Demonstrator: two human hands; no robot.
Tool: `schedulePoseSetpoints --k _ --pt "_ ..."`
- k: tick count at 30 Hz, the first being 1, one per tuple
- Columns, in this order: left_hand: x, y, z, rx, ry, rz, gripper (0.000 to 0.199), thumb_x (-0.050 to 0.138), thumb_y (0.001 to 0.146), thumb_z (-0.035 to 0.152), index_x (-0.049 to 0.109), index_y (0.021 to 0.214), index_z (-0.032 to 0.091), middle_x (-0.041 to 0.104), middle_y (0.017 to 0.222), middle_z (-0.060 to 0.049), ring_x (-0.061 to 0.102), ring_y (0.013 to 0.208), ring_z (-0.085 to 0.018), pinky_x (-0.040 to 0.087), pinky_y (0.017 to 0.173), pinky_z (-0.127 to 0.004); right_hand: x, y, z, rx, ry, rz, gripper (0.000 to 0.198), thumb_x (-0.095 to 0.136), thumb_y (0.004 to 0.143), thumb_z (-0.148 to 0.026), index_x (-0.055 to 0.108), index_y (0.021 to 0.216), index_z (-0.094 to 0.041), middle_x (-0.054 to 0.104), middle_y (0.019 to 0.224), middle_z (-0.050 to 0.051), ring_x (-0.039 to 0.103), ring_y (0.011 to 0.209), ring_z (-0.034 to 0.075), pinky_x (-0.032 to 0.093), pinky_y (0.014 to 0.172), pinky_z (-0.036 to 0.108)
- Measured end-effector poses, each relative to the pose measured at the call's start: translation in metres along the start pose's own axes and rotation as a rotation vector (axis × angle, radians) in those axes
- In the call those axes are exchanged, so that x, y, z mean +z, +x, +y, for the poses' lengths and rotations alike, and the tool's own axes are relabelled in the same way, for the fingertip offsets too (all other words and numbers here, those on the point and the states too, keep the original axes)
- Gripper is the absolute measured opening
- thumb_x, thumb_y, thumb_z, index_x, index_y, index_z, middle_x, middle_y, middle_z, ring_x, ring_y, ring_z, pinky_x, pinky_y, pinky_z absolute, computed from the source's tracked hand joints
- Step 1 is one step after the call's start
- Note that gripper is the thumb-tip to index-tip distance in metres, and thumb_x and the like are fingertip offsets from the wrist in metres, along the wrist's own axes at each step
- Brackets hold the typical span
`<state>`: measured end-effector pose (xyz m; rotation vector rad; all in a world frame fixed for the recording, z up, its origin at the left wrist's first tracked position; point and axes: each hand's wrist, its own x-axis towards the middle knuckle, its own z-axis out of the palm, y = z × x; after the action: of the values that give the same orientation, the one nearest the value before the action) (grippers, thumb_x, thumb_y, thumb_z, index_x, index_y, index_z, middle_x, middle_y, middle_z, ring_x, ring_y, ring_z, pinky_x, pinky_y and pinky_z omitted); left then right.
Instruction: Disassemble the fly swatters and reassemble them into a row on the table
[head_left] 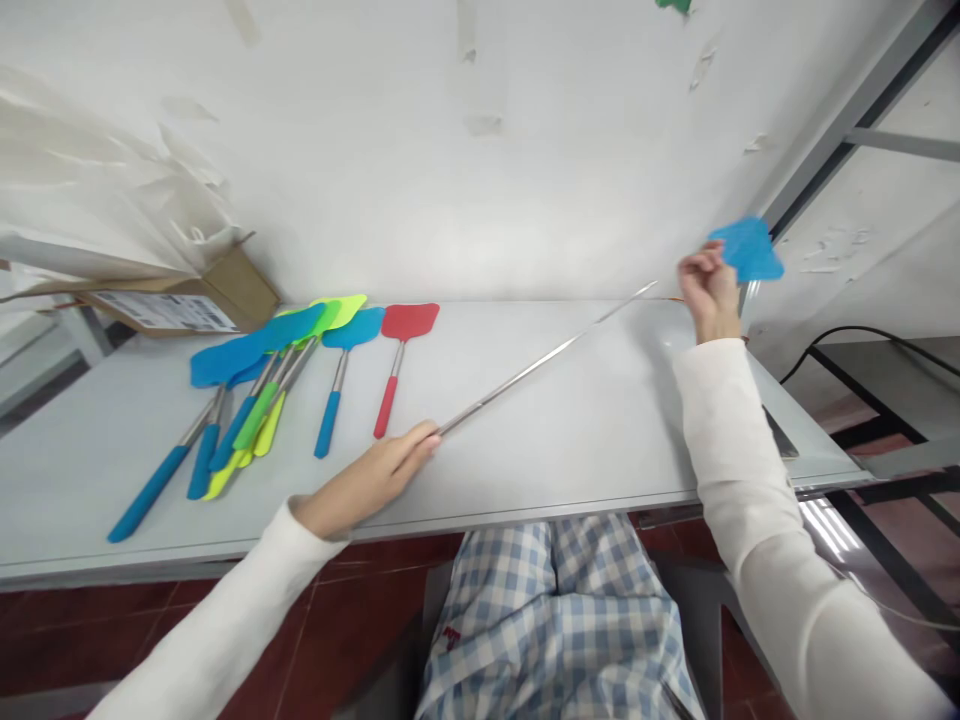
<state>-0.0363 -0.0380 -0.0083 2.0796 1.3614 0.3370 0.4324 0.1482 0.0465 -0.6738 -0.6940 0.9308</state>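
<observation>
My left hand (pixel 382 470) is closed around the lower end of a thin metal telescopic rod (pixel 525 372), whose handle is hidden in my grip. The rod slants up to the right, stretched out long. At the right, my right hand (pixel 711 285) pinches the base of a blue fly swatter head (pixel 748 250), raised above the table. A gap shows between the rod's visible tip and my right hand; whether they join I cannot tell. Left of the rod lie a red fly swatter (pixel 409 322) and a blue fly swatter (pixel 354 328), both with short shafts.
Several blue, green and yellow fly swatters (pixel 255 415) overlap on the left of the white table (pixel 570 450). Behind them stands an open cardboard box (pixel 240 285). A white wall (pixel 525 200) backs the table. A dark flat object (pixel 780 435) lies partly behind my right sleeve.
</observation>
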Motion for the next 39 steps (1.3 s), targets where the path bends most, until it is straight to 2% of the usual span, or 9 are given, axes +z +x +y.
schedulePoseSetpoints --k 4,7,10,12,16,23,27,33,39 --pt "-0.005 -0.016 -0.014 -0.045 0.0 0.113 0.037 0.03 0.098 0.054 0.047 0.086 0.024 0.042 0.062 0.004 0.046 0.055 -0.016 0.037 0.058 -0.026 -0.01 -0.01 -0.005 0.2 -0.11 -0.004 0.031 0.045 0.103 -0.023 0.059 0.075 -0.024 0.05 0.058 -0.005 0.045 0.052 0.008 0.046 0.071 0.027" --pt "-0.008 -0.015 -0.018 -0.029 0.028 0.146 0.039 0.033 0.096 0.056 0.051 0.087 0.023 0.045 0.061 0.004 0.047 0.054 -0.016 0.04 0.057 -0.026 0.011 -0.037 0.011 0.36 -0.233 -0.028 0.038 0.038 0.105 -0.037 0.063 0.082 -0.02 0.06 0.066 -0.001 0.056 0.057 0.009 0.048 0.064 0.025" --pt "-0.011 -0.014 -0.023 -0.046 0.064 0.147 0.043 0.033 0.095 0.058 0.057 0.091 0.023 0.055 0.063 0.002 0.054 0.057 -0.017 0.044 0.059 -0.025 0.039 -0.066 0.036 0.524 -0.344 -0.15 0.034 0.045 0.102 -0.039 0.063 0.083 -0.019 0.058 0.062 -0.001 0.052 0.05 0.01 0.045 0.053 0.024" --pt "-0.014 -0.018 -0.026 -0.08 0.088 0.146 0.047 0.036 0.093 0.061 0.062 0.097 0.023 0.066 0.073 -0.002 0.063 0.068 -0.02 0.048 0.064 -0.025 0.049 -0.081 0.05 0.57 -0.369 -0.204 0.031 0.051 0.099 -0.042 0.062 0.082 -0.019 0.057 0.062 -0.001 0.051 0.048 0.01 0.044 0.05 0.024" --pt "-0.019 -0.034 -0.031 -0.176 0.1 0.172 0.056 0.042 0.088 0.067 0.067 0.108 0.022 0.075 0.102 -0.006 0.069 0.093 -0.025 0.053 0.081 -0.027 0.051 -0.093 0.063 0.546 -0.284 -0.192 0.035 0.051 0.098 -0.05 0.062 0.084 -0.02 0.056 0.063 -0.001 0.052 0.051 0.01 0.046 0.052 0.022" --pt "-0.02 -0.047 -0.038 -0.162 0.097 0.118 0.051 0.04 0.089 0.067 0.066 0.09 0.023 0.07 0.078 -0.001 0.067 0.076 -0.02 0.053 0.07 -0.023 0.051 -0.098 0.059 0.461 -0.258 -0.195 0.045 0.048 0.096 -0.061 0.061 0.08 -0.021 0.058 0.069 0.0 0.059 0.06 0.012 0.051 0.058 0.023" --pt "-0.022 -0.047 -0.038 -0.162 0.103 0.125 0.051 0.041 0.088 0.066 0.068 0.093 0.023 0.075 0.089 -0.001 0.07 0.084 -0.02 0.054 0.076 -0.022 0.05 -0.098 0.06 0.456 -0.226 -0.2 0.046 0.049 0.094 -0.064 0.061 0.081 -0.022 0.057 0.066 0.0 0.057 0.057 0.011 0.05 0.055 0.022" --pt "-0.023 -0.046 -0.04 -0.227 0.115 0.174 0.061 0.045 0.083 0.071 0.072 0.105 0.021 0.076 0.114 -0.006 0.07 0.108 -0.028 0.054 0.092 -0.027 0.049 -0.096 0.061 0.429 -0.21 -0.189 0.046 0.055 0.089 -0.067 0.06 0.079 -0.022 0.056 0.063 -0.002 0.056 0.055 0.009 0.052 0.054 0.021" --pt "-0.025 -0.045 -0.042 -0.228 0.121 0.19 0.061 0.046 0.083 0.071 0.074 0.107 0.022 0.075 0.117 -0.006 0.07 0.109 -0.03 0.056 0.091 -0.031 0.052 -0.098 0.057 0.395 -0.241 -0.207 0.046 0.056 0.088 -0.067 0.059 0.078 -0.023 0.055 0.062 -0.002 0.057 0.056 0.01 0.052 0.057 0.022"
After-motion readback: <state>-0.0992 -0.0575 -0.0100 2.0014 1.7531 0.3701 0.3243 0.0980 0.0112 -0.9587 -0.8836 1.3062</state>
